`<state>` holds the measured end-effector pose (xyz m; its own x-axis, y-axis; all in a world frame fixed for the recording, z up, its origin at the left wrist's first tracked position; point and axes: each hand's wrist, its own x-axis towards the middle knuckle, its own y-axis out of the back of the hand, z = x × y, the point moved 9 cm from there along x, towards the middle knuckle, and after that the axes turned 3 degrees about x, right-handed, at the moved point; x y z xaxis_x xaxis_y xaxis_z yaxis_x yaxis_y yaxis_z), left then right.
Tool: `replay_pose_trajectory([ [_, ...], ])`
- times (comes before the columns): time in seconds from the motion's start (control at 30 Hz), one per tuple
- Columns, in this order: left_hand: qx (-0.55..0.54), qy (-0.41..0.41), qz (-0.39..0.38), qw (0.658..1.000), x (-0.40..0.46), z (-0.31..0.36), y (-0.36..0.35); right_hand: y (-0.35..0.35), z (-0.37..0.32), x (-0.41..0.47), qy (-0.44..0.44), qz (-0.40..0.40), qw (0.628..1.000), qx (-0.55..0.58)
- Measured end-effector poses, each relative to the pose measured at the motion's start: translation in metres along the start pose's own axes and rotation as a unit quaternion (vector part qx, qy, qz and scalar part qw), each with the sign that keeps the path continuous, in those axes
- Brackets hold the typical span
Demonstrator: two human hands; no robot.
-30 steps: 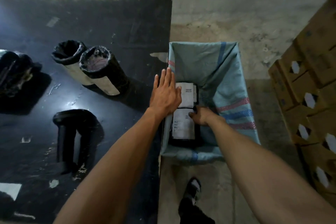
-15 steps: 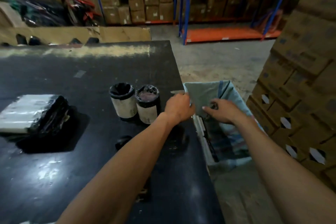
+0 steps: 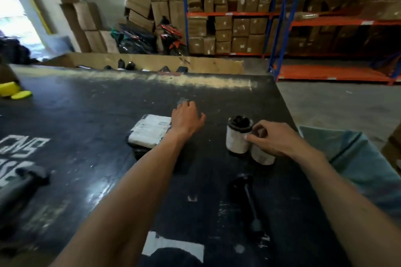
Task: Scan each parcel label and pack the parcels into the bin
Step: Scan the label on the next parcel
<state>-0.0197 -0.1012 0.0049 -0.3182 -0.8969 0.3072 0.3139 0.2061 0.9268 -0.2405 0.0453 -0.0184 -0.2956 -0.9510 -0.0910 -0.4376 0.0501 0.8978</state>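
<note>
Two upright cylindrical parcels, white-labelled with black wrap, stand on the black table point(image 3: 91, 115). My right hand point(image 3: 273, 138) lies over the top of the right cylindrical parcel point(image 3: 261, 157), fingers curled around it, and its thumb touches the left cylindrical parcel point(image 3: 236, 138). My left hand point(image 3: 186, 119) reaches out over the table just right of a flat parcel point(image 3: 149, 131) with a white label, fingers loosely apart and holding nothing. The blue-green woven bin point(image 3: 349, 154) stands off the table's right edge. A black handheld scanner point(image 3: 248, 199) lies on the table near me.
A black-wrapped parcel point(image 3: 21, 184) lies at the table's near left and a yellow object point(image 3: 13, 91) at its far left. A long cardboard box point(image 3: 152, 62) with dark items borders the far edge. Shelving point(image 3: 282, 17) with cartons stands behind.
Both hands have left the bin and moved onto the table, the left toward the flat parcel, the right onto the cylindrical parcels. My head has lifted, so the bin sits at the right edge.
</note>
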Motion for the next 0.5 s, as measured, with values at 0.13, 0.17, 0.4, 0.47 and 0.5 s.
replay_pose_trajectory([
  [0.13, 0.042, 0.114, -0.057, 0.991, -0.012, -0.101, -0.014, -0.058, -0.02, -0.001, -0.005, -0.073, 0.996, -0.047],
  [0.17, 0.05, 0.143, -0.075, 0.986, -0.015, -0.12, -0.02, -0.073, -0.02, -0.001, -0.012, -0.087, 0.995, -0.049],
  [0.4, 0.002, 0.236, -0.191, 0.953, -0.014, -0.198, -0.065, -0.137, 0.016, -0.021, -0.143, -0.156, 0.974, -0.077],
  [0.47, 0.006, 0.218, -0.221, 0.951, -0.004, -0.206, -0.071, -0.142, 0.026, -0.028, -0.176, -0.145, 0.973, -0.038],
  [0.5, 0.003, 0.21, -0.235, 0.949, -0.001, -0.208, -0.072, -0.144, 0.029, -0.031, -0.188, -0.135, 0.973, -0.013],
])
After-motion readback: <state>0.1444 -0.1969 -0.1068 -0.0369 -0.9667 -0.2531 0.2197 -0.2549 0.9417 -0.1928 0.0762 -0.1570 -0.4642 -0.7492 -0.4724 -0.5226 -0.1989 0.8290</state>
